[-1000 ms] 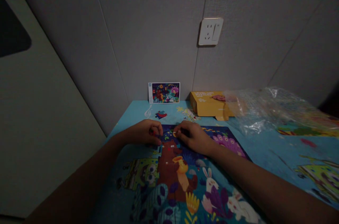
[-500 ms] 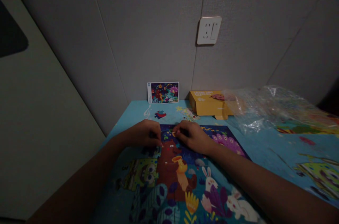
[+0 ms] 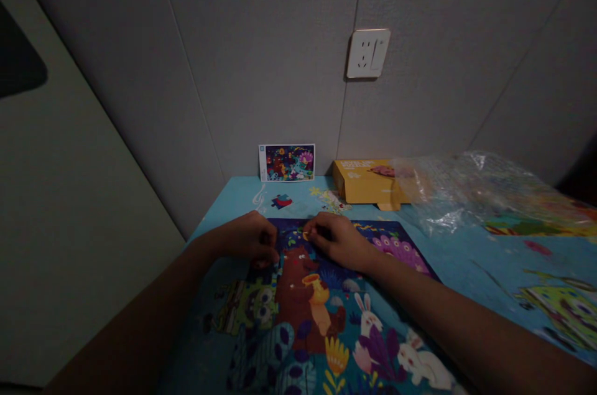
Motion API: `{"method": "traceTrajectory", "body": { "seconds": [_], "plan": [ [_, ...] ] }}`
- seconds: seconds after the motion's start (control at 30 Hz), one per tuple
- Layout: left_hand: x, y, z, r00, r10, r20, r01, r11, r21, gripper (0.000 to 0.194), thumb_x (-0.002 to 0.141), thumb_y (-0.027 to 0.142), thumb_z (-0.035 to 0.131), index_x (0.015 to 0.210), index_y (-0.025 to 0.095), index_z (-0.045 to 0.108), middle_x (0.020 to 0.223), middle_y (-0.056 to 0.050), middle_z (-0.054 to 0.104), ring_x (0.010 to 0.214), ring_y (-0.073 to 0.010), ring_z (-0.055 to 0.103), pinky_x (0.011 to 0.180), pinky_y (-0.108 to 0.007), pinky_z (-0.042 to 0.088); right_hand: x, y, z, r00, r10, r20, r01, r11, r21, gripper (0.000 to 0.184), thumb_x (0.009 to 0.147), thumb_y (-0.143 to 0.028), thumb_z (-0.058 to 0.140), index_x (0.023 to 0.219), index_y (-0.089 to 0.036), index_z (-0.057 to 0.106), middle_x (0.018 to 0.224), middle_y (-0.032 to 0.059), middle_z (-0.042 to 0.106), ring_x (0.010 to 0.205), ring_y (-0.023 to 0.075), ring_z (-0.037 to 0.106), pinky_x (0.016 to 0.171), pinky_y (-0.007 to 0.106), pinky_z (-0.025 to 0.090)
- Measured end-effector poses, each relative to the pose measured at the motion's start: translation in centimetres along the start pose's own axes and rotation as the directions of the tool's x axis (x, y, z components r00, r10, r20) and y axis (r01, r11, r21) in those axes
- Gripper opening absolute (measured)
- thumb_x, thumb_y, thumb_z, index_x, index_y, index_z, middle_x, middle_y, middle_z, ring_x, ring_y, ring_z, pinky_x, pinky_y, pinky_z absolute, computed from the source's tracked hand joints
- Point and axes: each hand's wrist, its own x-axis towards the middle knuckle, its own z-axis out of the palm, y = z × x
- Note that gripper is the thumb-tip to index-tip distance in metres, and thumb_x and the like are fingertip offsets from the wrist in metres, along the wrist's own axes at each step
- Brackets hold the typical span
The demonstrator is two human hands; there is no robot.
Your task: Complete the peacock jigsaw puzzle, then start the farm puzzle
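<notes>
A mostly assembled jigsaw puzzle (image 3: 321, 314) lies flat in front of me, showing a brown bear, white rabbits and flowers. My left hand (image 3: 254, 239) is at its upper left edge, fingers curled and closed. Under those fingertips a dark blue puzzle piece (image 3: 262, 272) shows in part; the hand covers the rest. Resting on the upper middle of the puzzle, my right hand (image 3: 338, 241) has its fingers bent and closed. Whether anything is between its fingertips is hidden. Along the left side, the printed tablecloth (image 3: 254, 305) shows through a gap in the picture.
Beyond the puzzle lies a loose puzzle piece (image 3: 282, 201). A small reference picture card (image 3: 290, 163) leans against the wall. To its right are a yellow box (image 3: 361, 182) and clear plastic wrapping (image 3: 461, 190). A wall socket (image 3: 368, 53) is above.
My left hand has shifted slightly left, uncovering more of the puzzle's upper left corner. My right hand stays where it was.
</notes>
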Motion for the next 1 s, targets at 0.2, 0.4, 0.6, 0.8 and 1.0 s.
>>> {"method": "traceTrajectory", "body": {
  "seconds": [0.2, 0.4, 0.6, 0.8, 1.0],
  "plan": [
    [-0.2, -0.1, -0.1, 0.999, -0.002, 0.054, 0.005, 0.999, -0.053, 0.022, 0.075, 0.034, 0.072, 0.073, 0.015, 0.062, 0.064, -0.002, 0.07, 0.058, -0.0146, 0.066, 0.053, -0.021, 0.045, 0.0, 0.1, 0.0, 1.0, 0.001, 0.003, -0.001, 1.0, -0.001, 0.015, 0.082, -0.013, 0.055, 0.089, -0.017, 0.068, 0.083, 0.0042, 0.066, 0.077, 0.016, 0.058, 0.071, 0.027, 0.042],
    [-0.1, -0.1, 0.0, 0.998, -0.019, 0.066, 0.023, 0.998, -0.06, 0.026, 0.075, 0.038, 0.072, 0.07, 0.015, 0.061, 0.063, -0.002, 0.069, 0.057, -0.0139, 0.065, 0.054, -0.021, 0.047, 0.0, -0.1, -0.1, 1.0, 0.001, 0.003, -0.001, 1.0, -0.006, 0.015, 0.081, -0.012, 0.055, 0.087, -0.016, 0.068, 0.082, 0.0038, 0.065, 0.077, 0.0155, 0.058, 0.071, 0.027, 0.042],
    [-0.5, 0.6, -0.4, 0.999, -0.03, 0.037, 0.028, 0.997, 0.065, 0.026, 0.068, 0.037, 0.079, 0.075, 0.016, 0.064, 0.062, 0.002, 0.066, 0.058, -0.012, 0.06, 0.054, -0.021, 0.041, 0.0, -0.2, -0.2, 1.0, 0.002, 0.014, -0.002, 1.0, -0.01, 0.015, 0.082, -0.012, 0.054, 0.087, -0.017, 0.067, 0.082, 0.0036, 0.064, 0.076, 0.0156, 0.057, 0.071, 0.027, 0.042],
    [-1.1, 1.9, -0.5, 0.996, -0.082, 0.022, 0.073, 0.962, 0.265, 0.037, 0.054, 0.037, 0.086, 0.078, 0.019, 0.065, 0.071, 0.003, 0.065, 0.062, -0.012, 0.056, 0.052, -0.02, 0.034, 0.0, 0.0, 0.0, 1.0, 0.003, 0.01, -0.003, 1.0, 0.013, 0.015, 0.081, -0.011, 0.055, 0.088, -0.016, 0.068, 0.08, 0.0031, 0.063, 0.075, 0.0152, 0.056, 0.069, 0.027, 0.041],
    [-1.4, 2.5, -0.4, 0.996, -0.086, 0.022, 0.077, 0.956, 0.283, 0.036, 0.056, 0.034, 0.085, 0.08, 0.019, 0.064, 0.072, 0.004, 0.064, 0.063, -0.0118, 0.056, 0.053, -0.02, 0.034, -0.1, 0.0, -0.1, 1.0, 0.001, 0.016, -0.001, 1.0, 0.017, 0.016, 0.081, -0.011, 0.055, 0.089, -0.016, 0.068, 0.08, 0.0028, 0.062, 0.075, 0.0148, 0.056, 0.069, 0.026, 0.041]
  ]
}}
